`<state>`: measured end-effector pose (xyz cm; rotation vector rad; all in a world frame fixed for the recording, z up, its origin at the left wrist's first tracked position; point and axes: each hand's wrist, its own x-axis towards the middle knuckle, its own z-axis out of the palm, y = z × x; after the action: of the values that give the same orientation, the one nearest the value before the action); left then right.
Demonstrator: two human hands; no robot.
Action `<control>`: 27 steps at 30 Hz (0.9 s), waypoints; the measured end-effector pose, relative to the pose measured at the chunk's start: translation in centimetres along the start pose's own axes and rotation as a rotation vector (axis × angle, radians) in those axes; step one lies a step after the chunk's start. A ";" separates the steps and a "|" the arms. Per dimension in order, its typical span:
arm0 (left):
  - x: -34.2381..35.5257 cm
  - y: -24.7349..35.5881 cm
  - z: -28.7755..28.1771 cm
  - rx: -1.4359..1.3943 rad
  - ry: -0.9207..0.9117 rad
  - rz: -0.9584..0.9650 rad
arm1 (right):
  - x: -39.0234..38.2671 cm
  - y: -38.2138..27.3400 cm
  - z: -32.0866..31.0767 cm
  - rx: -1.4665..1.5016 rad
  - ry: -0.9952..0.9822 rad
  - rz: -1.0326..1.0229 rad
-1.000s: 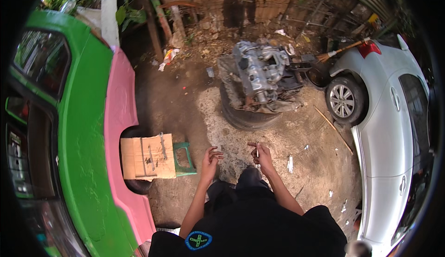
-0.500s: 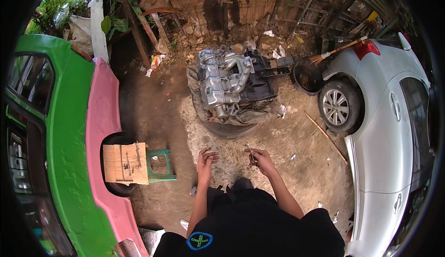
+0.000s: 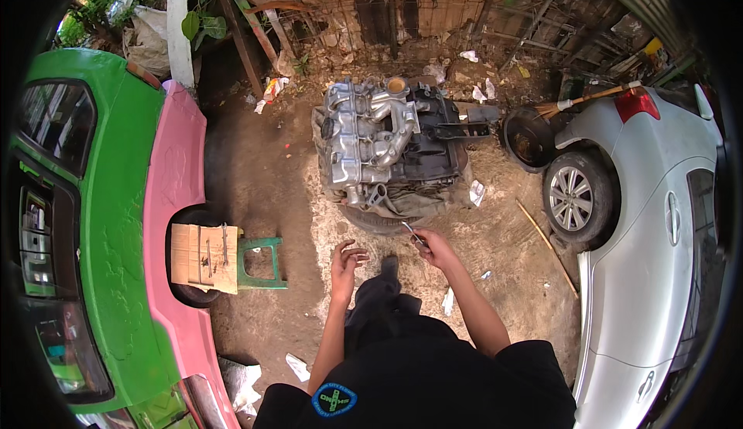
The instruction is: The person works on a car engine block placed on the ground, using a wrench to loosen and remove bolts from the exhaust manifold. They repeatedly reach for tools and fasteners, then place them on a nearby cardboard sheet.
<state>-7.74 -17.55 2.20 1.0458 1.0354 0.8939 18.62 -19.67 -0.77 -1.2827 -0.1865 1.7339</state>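
An engine [image 3: 371, 139] with silver intake pipes and a black side rests on rumpled cloth over a tire [image 3: 371, 218], ahead of me. Below it, my right hand [image 3: 429, 247] is closed around a slim metal tool [image 3: 410, 229], apparently a wrench, angled up toward the tire. My left hand [image 3: 347, 263] is open and holds nothing, its fingers loosely bent, a short distance left of my right hand. To the left, a piece of cardboard [image 3: 190, 255] carrying several long metal tools lies on a green plastic stool [image 3: 263, 282].
A green-and-pink vehicle [image 3: 112, 220] lines the left, a silver car [image 3: 650, 274] the right. Near the car are a black tub [image 3: 526, 146], a broom [image 3: 596, 96] and a stick [image 3: 546, 243] on the concrete. A littered wall with wire fencing [image 3: 433, 19] runs along the back.
I have stepped forward, my foot now showing nearer the tire. My right hand has risen toward the engine, and the metal tool in it shows more clearly than a second ago.
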 end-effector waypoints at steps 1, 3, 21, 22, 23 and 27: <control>0.7 -0.1 0.2 -0.001 0.005 -0.008 | 1.0 -0.3 -0.3 0.059 -0.054 0.024; 2.1 -0.4 0.9 0.014 0.006 -0.005 | 3.0 -0.9 -1.1 0.181 -0.120 0.086; 10.4 0.0 6.8 0.038 0.196 0.128 | 17.7 -5.1 -3.5 0.727 -0.229 0.575; 10.3 -0.1 6.9 0.029 0.204 0.123 | 18.1 -5.3 -3.6 0.767 -0.219 0.614; 10.2 -0.2 7.1 0.046 0.231 0.115 | 18.5 -5.5 -3.6 0.756 -0.243 0.632; 9.9 -0.3 8.0 0.068 0.315 0.125 | 19.6 -6.3 -3.6 0.616 -0.260 0.593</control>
<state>2.68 -10.30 0.87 1.0563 1.2797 1.1579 25.01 -3.02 -11.67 -0.6809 0.5992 2.2117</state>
